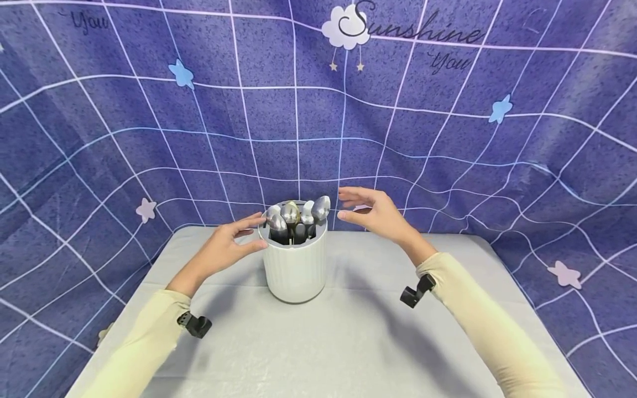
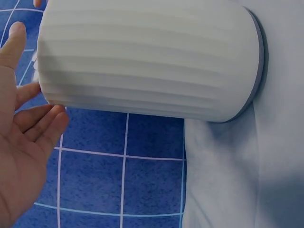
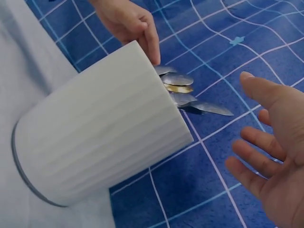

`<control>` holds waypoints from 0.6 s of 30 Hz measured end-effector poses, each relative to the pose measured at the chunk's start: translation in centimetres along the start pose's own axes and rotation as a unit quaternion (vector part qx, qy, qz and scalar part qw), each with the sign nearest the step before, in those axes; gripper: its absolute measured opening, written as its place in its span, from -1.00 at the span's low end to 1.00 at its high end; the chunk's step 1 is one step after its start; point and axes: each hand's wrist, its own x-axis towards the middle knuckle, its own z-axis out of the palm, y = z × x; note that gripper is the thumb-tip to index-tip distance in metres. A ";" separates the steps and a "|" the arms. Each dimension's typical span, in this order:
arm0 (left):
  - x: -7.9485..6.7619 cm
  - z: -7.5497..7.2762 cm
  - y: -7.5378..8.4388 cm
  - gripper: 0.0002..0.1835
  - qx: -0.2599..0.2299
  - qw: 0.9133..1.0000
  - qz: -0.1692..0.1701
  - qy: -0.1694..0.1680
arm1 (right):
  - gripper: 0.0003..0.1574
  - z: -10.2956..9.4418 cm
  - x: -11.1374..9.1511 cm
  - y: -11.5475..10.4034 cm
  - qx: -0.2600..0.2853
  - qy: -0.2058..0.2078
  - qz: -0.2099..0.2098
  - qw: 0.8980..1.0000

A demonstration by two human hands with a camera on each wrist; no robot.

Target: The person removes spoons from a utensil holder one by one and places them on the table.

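Observation:
A white ribbed utensil holder [image 1: 294, 273] stands upright on the table, with several spoons [image 1: 320, 209] in it, bowls up. One spoon bowl [image 3: 179, 88] looks gold-coloured; the others are silver. My left hand [image 1: 231, 243] is at the holder's left rim, thumb and fingers spread and fairly straight; in the left wrist view its fingertips [image 2: 58, 111] are right at the rim. To the right of the holder my right hand [image 1: 370, 210] hovers apart from it, fingers loosely extended toward the spoons. Nothing is held in it. The lower parts of the spoons are hidden inside the holder.
A pale grey cloth covers the table [image 1: 318, 354]. Behind it hangs a blue grid-patterned curtain [image 1: 249, 155] with stars and lettering. Each wrist wears a small black camera, one on the left [image 1: 195, 324] and one on the right [image 1: 418, 290].

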 end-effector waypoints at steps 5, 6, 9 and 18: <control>0.1 0.3 -0.3 -0.33 -0.027 0.999 -0.017 0.008 | -0.36 1.0 0.9 0.5 0.010 0.012 0.009 1.000; 0.2 0.3 -0.4 -0.33 -0.032 0.999 -0.020 0.009 | -0.36 1.2 1.0 0.6 0.013 0.015 0.013 1.000; 0.2 0.4 -0.5 -0.34 -0.038 0.999 -0.025 0.016 | -0.37 1.7 1.3 0.9 0.030 0.021 0.022 0.999; 0.2 0.4 -0.6 -0.37 -0.041 0.999 -0.021 0.024 | -0.42 3.2 2.0 2.0 0.074 0.031 0.049 0.996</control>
